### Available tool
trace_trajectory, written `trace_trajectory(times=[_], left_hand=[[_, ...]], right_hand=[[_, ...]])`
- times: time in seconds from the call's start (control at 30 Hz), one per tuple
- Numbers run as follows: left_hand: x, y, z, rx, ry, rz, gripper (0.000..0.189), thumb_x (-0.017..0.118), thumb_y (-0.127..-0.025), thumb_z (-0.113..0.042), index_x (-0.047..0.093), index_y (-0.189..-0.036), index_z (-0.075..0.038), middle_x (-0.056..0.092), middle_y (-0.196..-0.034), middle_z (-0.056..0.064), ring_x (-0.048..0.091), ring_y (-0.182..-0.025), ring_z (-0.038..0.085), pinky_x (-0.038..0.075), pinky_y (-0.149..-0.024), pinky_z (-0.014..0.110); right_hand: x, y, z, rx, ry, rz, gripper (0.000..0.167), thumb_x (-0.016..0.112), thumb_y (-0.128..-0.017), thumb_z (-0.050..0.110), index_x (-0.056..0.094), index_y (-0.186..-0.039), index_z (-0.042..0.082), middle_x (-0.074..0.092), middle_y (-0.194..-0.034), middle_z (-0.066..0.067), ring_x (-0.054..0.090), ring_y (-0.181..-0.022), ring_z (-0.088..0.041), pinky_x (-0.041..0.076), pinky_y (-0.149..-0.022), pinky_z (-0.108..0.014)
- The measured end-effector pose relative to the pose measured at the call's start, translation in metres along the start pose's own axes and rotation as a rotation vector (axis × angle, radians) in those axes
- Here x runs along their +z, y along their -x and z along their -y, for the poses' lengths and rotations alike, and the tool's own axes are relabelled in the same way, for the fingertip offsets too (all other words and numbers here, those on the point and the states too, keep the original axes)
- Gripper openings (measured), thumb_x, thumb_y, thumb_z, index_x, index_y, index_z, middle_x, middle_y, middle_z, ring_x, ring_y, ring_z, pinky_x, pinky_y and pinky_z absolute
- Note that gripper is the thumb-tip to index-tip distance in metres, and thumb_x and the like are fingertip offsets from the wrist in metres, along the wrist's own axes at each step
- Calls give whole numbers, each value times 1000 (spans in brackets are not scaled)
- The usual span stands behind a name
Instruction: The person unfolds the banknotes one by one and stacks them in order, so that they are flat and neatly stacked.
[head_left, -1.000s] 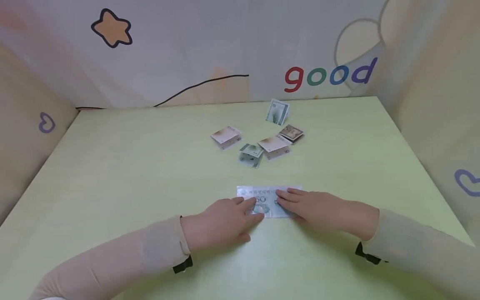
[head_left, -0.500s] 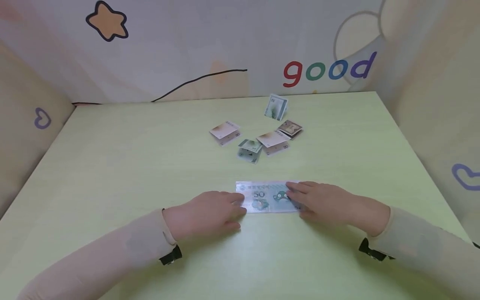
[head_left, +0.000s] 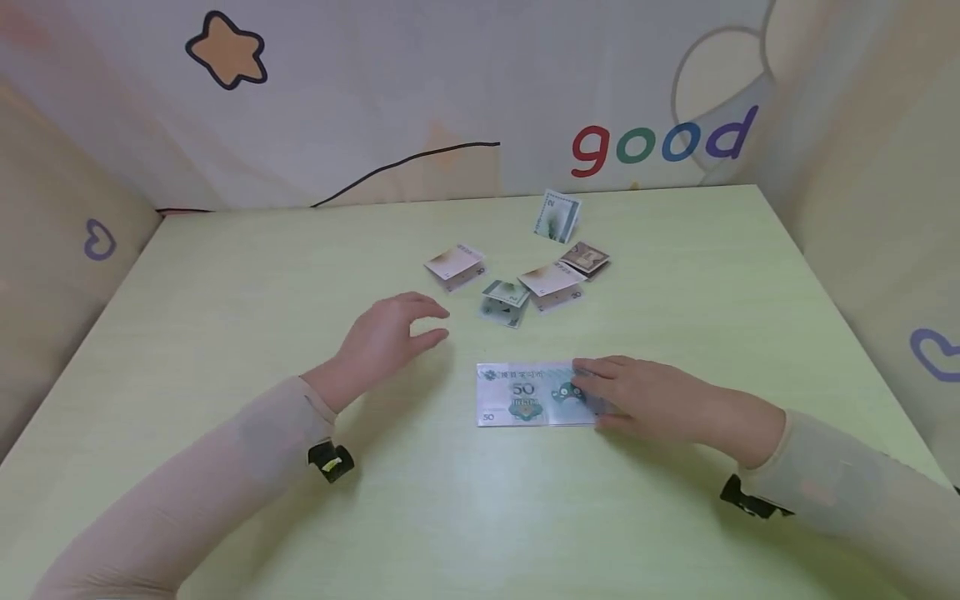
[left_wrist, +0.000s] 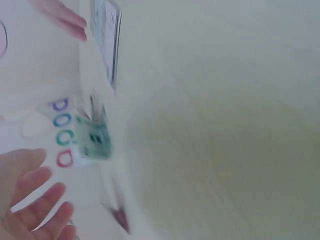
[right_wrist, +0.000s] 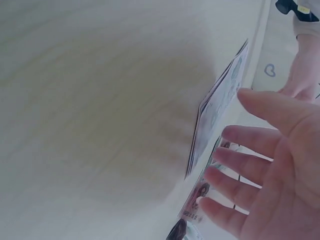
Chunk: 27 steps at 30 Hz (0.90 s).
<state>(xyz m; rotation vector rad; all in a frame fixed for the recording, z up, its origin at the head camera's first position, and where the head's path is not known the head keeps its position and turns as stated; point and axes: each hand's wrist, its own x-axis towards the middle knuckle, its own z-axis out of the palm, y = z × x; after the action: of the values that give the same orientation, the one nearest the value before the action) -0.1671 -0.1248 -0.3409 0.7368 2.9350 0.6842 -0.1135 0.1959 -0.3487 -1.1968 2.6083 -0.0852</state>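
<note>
A small flat stack of banknotes [head_left: 517,396], with a green-blue 50 on top, lies on the table in the head view. My right hand [head_left: 660,408] rests with extended fingers on its right end, covering that part. In the right wrist view the stack [right_wrist: 220,105] shows several layered edges and a slight crease. My left hand [head_left: 386,333] is apart from the stack, over the table to its upper left, fingers loosely bent with nothing in them. Nearest its fingertips are a folded green banknote [head_left: 504,302] and a folded pinkish banknote [head_left: 456,265].
Farther back are a second folded pinkish banknote [head_left: 551,282], a folded brown banknote [head_left: 586,258] and a folded green-grey banknote [head_left: 557,217] propped upright near the back wall. Printed cloth walls [head_left: 360,108] enclose the pale green table [head_left: 262,333] at the back and sides.
My left hand has come off the left end of the banknote stack and moved forward toward the folded banknotes. My right hand has shifted slightly right and stays on the stack.
</note>
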Motion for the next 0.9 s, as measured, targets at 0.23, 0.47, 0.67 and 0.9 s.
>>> trace_trajectory(times=[0.23,0.47,0.67,0.9], left_hand=[[8,-22,21,-209,330,-105,39,69,-86,-19,61,-121,-6,57,-124,10,49,-117,26,42,-95,41],[16,-42,29,-293,419,-140,46,69,-85,-20,57,-127,-7,49,-132,13,43,-121,32,35,-101,42],[22,-57,36,-325,456,-106,48,68,-86,-18,55,-130,-6,44,-136,15,39,-125,31,31,-104,44],[29,-69,41,-337,430,-95,48,67,-87,-16,53,-131,-6,43,-136,16,37,-125,30,28,-106,44]], right_hand=[[0,-1,0,-4,-39,-30,56,63,-90,29,46,-137,5,39,-144,-14,40,-127,-33,40,-97,-47],[0,1,0,3,-66,-22,56,63,-90,27,46,-137,2,38,-143,-15,39,-128,-34,38,-99,-47],[0,4,-1,-10,-81,-42,55,63,-90,25,46,-136,1,39,-143,-15,37,-129,-34,37,-100,-48],[-1,5,-1,-27,-89,-60,54,62,-90,24,46,-135,0,39,-143,-16,37,-129,-34,36,-100,-47]])
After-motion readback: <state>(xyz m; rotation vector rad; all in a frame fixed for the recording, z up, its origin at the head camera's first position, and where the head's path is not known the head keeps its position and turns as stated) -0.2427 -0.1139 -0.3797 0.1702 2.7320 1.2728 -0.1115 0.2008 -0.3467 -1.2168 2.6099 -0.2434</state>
